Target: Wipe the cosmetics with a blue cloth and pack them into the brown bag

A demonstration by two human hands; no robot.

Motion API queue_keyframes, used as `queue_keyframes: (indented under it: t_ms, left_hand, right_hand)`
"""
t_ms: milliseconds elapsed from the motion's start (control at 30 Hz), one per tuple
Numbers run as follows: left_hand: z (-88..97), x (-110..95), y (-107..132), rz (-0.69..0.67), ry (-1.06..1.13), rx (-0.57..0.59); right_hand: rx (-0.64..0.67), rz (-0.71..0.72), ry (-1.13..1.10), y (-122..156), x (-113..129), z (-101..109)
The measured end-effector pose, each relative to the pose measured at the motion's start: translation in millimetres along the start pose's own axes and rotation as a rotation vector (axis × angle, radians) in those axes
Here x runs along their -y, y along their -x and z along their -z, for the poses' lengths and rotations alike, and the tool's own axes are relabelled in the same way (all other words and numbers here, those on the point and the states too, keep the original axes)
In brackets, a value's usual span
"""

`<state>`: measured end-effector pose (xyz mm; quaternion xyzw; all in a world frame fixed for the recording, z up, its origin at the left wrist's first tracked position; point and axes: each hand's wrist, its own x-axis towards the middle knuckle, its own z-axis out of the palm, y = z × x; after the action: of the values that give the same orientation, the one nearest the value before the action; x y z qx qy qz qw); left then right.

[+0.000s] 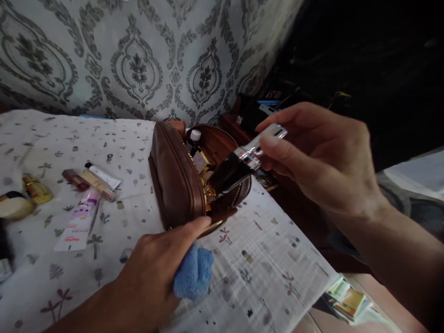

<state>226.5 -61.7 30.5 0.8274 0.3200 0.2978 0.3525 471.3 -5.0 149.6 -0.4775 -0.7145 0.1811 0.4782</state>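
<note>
My right hand [319, 162] pinches the silver cap of a dark glossy bottle [231, 173]. The bottle is tilted, its dark end over the opening of a brown zip bag [178, 178]. My left hand [152, 268] is closed around a bunched blue cloth [194, 273], and its index finger reaches to the bag's near zipped edge. Inside the unzipped bag are a small bottle with a white cap [195, 135], a glittery item [201, 162] and some gold-coloured pieces [209, 190]. The bottle partly covers what lies deeper in the bag.
Left of the bag, a white and pink tube [79, 224], a white tube with a black cap [104, 175], slim cosmetics [97, 184] and a gold-coloured bottle [37, 188] lie on the patterned cloth [263, 277]. The bed-like surface's edge drops off at right. Patterned wall [138, 60] stands behind.
</note>
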Motion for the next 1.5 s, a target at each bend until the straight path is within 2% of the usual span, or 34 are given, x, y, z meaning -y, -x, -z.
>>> queue_keyframes:
  t_ms: [67,167,233,367,500,567,733,867,933,1000,1100,1233,1367,1433,1500]
  left_hand:
    - [3.1,-4.9,-0.4,0.088,0.127,-0.105]
    - [5.0,-13.3,-2.8,0.299,0.291,-0.211]
    - [6.3,-19.6,-5.1,0.38,0.395,-0.213]
    - [11.6,-31.1,-9.8,0.388,0.62,-0.148]
    - [16.5,-37.1,-14.0,0.429,0.794,-0.087]
    - [17.1,-37.8,-14.6,0.443,0.842,-0.092]
    - [14.6,-36.0,-10.2,0.412,0.915,-0.129]
    - [15.8,-36.1,-7.2,0.417,0.889,-0.135]
    - [17.2,-37.4,-7.0,0.419,0.836,-0.137]
    - [18.6,-39.4,-7.7,0.418,0.792,-0.153]
    - [20.7,-42.2,-9.3,0.415,0.775,-0.162]
    - [17.1,-38.3,-6.1,0.434,0.657,-0.093]
    - [-2.6,-22.2,4.4,0.356,0.37,0.009]
    - [-13.9,-12.3,9.6,0.276,0.261,0.041]
    - [-21.8,-3.5,13.4,0.216,0.19,0.067]
  right_hand:
    - [-0.044,-0.027,-0.093,2.1,5.6,0.8]
    - [-0.017,-0.032,-0.194,7.7,13.1,0.5]
    - [0.009,-0.037,-0.25,12.6,18.4,-1.9]
    - [0.03,-0.075,-0.307,20.9,27.9,-10.5]
    - [0.041,-0.058,-0.144,26.4,29.0,-17.3]
    - [0.035,0.039,0.034,29.5,26.8,-18.8]
    - [0.013,0.397,0.528,38.7,22.4,-18.3]
    - [0.206,0.661,0.776,45.9,22.1,-18.4]
    - [0.295,0.798,0.824,48.6,22.0,-20.6]
    - [0.337,0.862,0.836,49.5,21.2,-24.1]
    - [0.336,0.8,0.799,44.1,17.1,-28.7]
    - [0.214,0.512,0.613,24.5,3.1,-27.7]
    - [0.143,0.22,0.478,8.3,-18.3,-21.6]
    - [0.15,0.152,0.455,7.2,-26.6,-19.8]
    - [0.169,0.142,0.465,9.5,-30.4,-19.3]
